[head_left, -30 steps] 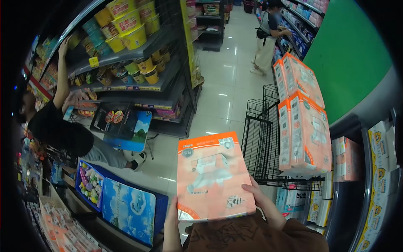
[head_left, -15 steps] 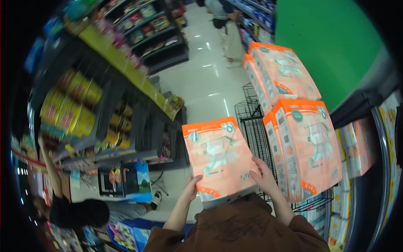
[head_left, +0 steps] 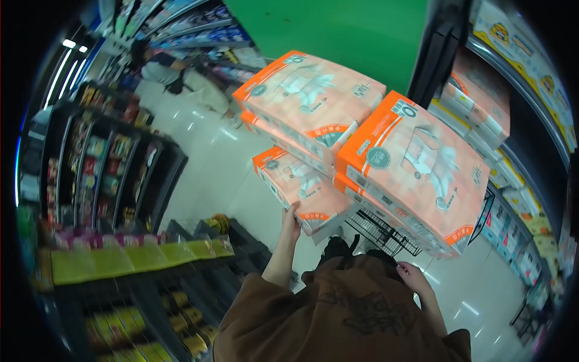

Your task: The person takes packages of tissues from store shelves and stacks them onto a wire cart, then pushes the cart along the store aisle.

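My left hand grips the near left edge of an orange-and-white tissue pack, with the thumb on top. The pack is tilted and partly hidden behind the stacked packs, beside a black wire rack. On that rack lie more of the same packs: a far stack and a nearer stack, both higher than the one I hold. My right hand hangs low by my brown shirt, off the packs, fingers loosely apart and nothing visible in it.
Shelves of packaged goods stand to the left, with a yellow-edged shelf nearer me. A person is in the aisle at the far left. More packs fill the curved shelving on the right, next to a green panel.
My view has swung to the right. The tissue pack, held before in both hands in front of me, is now beside the rack in my left hand only. My right hand has let go.
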{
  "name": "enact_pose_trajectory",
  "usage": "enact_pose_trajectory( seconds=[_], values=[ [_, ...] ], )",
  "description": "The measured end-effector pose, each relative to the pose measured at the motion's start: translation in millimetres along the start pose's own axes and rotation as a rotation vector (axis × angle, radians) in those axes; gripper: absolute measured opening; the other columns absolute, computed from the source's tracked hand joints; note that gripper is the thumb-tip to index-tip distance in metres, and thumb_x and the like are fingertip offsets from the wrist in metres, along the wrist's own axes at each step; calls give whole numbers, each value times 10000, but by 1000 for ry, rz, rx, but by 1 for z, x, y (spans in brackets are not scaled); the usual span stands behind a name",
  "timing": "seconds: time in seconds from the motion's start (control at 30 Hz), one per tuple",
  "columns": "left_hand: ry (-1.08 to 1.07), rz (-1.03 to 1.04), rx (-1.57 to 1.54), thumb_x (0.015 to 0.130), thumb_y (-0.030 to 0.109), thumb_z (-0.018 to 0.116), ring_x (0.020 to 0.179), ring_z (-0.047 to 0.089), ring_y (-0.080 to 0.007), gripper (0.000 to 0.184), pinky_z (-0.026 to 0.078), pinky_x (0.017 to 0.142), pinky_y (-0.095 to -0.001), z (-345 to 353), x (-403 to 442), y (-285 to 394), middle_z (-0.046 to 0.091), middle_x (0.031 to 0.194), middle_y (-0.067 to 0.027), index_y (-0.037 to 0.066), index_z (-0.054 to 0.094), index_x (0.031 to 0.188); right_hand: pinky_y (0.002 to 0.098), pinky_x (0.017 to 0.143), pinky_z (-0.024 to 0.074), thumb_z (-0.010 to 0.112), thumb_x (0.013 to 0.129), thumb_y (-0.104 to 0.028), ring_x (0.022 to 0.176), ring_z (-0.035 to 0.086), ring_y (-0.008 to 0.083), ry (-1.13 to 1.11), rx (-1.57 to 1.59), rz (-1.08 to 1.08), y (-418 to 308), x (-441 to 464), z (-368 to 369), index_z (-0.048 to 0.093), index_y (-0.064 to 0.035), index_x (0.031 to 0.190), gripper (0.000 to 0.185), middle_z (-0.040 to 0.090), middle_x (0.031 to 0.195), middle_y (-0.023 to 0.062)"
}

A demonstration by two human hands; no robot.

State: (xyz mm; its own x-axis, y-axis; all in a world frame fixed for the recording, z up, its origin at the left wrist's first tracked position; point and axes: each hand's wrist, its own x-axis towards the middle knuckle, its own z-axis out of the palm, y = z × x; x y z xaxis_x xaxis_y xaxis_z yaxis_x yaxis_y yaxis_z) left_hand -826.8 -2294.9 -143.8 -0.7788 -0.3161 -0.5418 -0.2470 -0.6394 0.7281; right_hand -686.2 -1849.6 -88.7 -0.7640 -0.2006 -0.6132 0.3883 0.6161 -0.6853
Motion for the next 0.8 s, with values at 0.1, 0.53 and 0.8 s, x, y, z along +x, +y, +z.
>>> enact_pose_trajectory(
  seconds=[0.1, 0.53, 0.8],
  values=[
    [-83, -14, -54, 849, 145, 654, 1144, 522, -251, 490, 432, 997, -410, -11, 74, -16, 507, 1252, -129, 9, 411, 1252, 345, 748, 531, 564, 915, -266, 843, 682, 254, 176, 110, 217, 79, -29, 55, 594, -41, 1209, 371, 687, 975, 168],
    [-125, -436, 280, 777, 429, 736, 1350, 291, -368, 886, 290, 1068, -560, -32, 170, -108, 230, 1495, -48, 208, 210, 1454, 375, 835, 535, 573, 853, -332, 928, 684, 315, 517, 277, 887, 155, -187, 304, 678, -45, 1099, 393, 695, 1011, 191],
    [-117, -522, 703, 875, 544, 606, 1230, 458, -359, 770, 467, 926, -519, -8, 72, -173, 327, 1445, -91, 111, 285, 1425, 351, 760, 555, 614, 850, -302, 853, 697, 244, 637, 597, 852, 193, -199, 261, 655, -46, 1154, 399, 709, 975, 163]
  ],
)
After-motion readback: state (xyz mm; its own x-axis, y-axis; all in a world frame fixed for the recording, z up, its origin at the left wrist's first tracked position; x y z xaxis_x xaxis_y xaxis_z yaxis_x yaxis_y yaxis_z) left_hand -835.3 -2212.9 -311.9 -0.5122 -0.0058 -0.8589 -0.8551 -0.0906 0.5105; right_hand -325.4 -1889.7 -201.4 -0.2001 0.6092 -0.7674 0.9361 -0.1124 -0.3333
